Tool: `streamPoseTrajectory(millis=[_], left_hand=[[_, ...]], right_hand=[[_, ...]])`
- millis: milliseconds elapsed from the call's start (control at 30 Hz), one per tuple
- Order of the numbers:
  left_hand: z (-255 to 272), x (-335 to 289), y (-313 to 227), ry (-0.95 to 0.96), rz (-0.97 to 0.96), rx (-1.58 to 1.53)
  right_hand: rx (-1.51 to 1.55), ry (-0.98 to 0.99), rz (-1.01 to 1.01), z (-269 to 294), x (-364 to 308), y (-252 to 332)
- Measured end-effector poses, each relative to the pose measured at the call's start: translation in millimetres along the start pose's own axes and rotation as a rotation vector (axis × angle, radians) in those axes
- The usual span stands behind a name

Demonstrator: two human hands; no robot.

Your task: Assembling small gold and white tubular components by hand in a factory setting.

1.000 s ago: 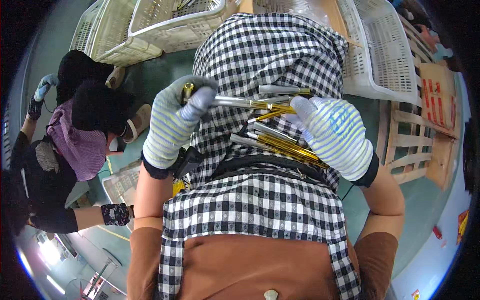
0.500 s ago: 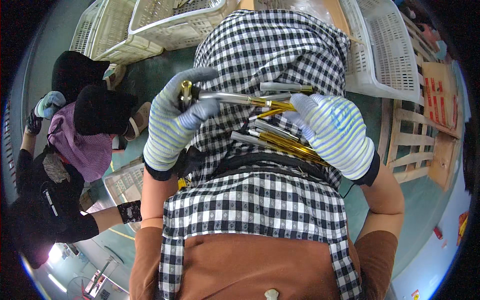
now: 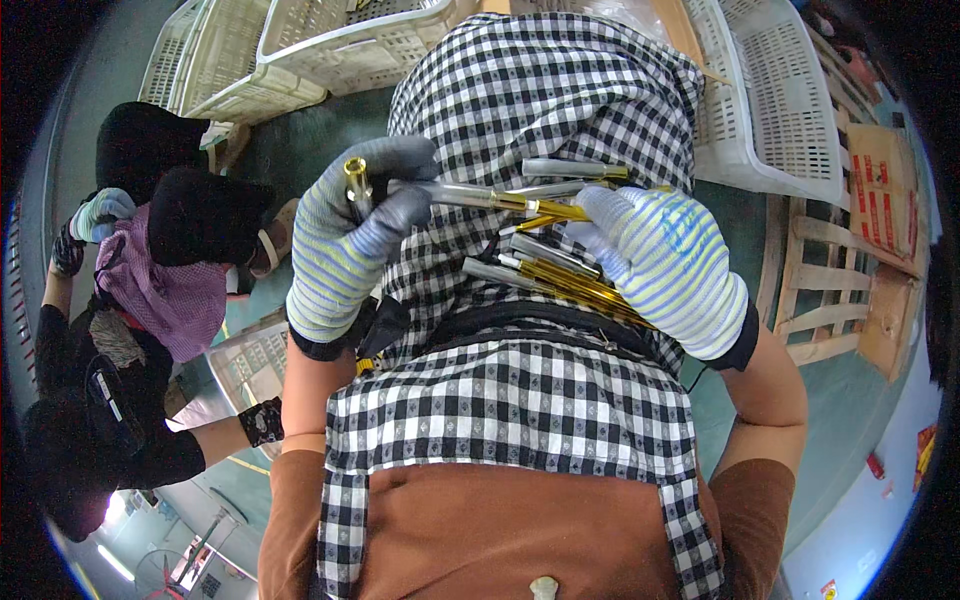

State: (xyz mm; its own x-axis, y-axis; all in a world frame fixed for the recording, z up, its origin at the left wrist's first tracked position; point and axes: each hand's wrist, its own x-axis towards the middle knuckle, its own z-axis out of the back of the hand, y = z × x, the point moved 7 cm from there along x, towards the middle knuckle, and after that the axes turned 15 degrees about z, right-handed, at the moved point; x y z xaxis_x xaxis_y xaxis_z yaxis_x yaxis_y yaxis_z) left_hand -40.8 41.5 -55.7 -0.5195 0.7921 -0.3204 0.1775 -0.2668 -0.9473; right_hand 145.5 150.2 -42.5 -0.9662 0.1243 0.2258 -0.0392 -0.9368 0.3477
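Striped knit gloves cover both of my hands above my lap. My left hand [image 3: 345,235] is closed, its thumb and fingers pinching one end of a slim silver tube [image 3: 465,196]. A second short tube with a gold rim [image 3: 357,175] stands up within the same hand. At the silver tube's other end, the fingertips of my right hand [image 3: 675,265] pinch its gold end [image 3: 570,212]. More silver tubes with gold parts [image 3: 570,282] lie on my black-and-white checked apron [image 3: 550,90], partly under the right hand. Another silver tube [image 3: 565,169] rests just beyond.
White plastic crates [image 3: 365,45] stand ahead to the left, another crate [image 3: 780,110] ahead to the right. Beside that are a wooden pallet [image 3: 820,290] and a cardboard box [image 3: 880,190]. A co-worker in black [image 3: 110,380] sits on the left, near a low crate [image 3: 250,370].
In my left hand, the upright gold-rimmed tube has shifted slightly left and the fingers have closed in nearer the silver tube's end. My right hand has barely moved.
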Motion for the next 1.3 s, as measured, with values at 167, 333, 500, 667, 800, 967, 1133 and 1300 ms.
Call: streamPoseTrajectory(millis=[167,333,500,667,800,967,1133,1300], left_hand=[[0.5,5.4,-1.1,-0.018,-0.041,0.236],[14.2,11.5,14.4,-0.143,0.201,0.281],[-8.9,1.8,5.8,0.027,-0.037,0.135],[4.1,-2.0,17.2,0.063,0.331,0.196],[15.1,4.8,27.5,-0.038,0.449,0.314],[2.1,4.6,1.3,0.080,0.070,0.093],[4.5,0.9,-7.0,0.024,0.062,0.256],[13.2,10.9,39.4,0.006,0.384,0.289]], right_hand=[[-0.108,0.032,0.054,7.4,2.3,5.6],[-0.250,0.002,0.141,9.5,4.7,10.6],[-0.116,-0.019,0.089,3.3,2.2,3.2],[-0.229,-0.042,0.179,8.9,3.8,14.6],[-0.286,0.053,0.163,8.9,6.0,17.1],[0.035,0.023,-0.028,-2.1,0.1,-2.2],[0.049,-0.039,0.032,6.2,5.9,5.0],[-0.209,0.048,0.160,5.9,6.0,8.8]])
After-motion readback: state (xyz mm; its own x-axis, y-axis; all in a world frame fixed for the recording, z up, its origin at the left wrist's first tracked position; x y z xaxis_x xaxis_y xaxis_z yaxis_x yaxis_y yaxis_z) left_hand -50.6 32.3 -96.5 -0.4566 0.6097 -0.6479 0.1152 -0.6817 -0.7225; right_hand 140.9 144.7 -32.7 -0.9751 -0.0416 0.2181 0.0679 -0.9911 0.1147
